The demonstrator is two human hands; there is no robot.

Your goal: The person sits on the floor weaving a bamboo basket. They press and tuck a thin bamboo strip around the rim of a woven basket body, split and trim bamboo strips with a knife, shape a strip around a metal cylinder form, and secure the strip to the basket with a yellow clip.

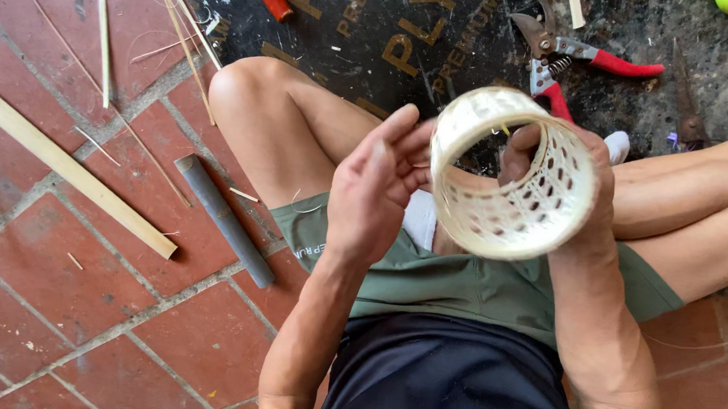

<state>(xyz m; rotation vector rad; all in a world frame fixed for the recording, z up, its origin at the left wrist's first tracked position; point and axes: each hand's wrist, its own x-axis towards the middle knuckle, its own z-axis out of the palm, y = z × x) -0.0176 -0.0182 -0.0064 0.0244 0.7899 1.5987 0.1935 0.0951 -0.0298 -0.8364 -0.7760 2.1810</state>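
The woven cylinder sits over my lap, tilted on its side, with my right hand wrapped around it in a firm grip. My left hand is open, fingers touching its rim. Red-handled pruners lie beyond.

Green shorts and a dark blue top are worn. A white sock is seen on one foot. Arms and legs are left bare.
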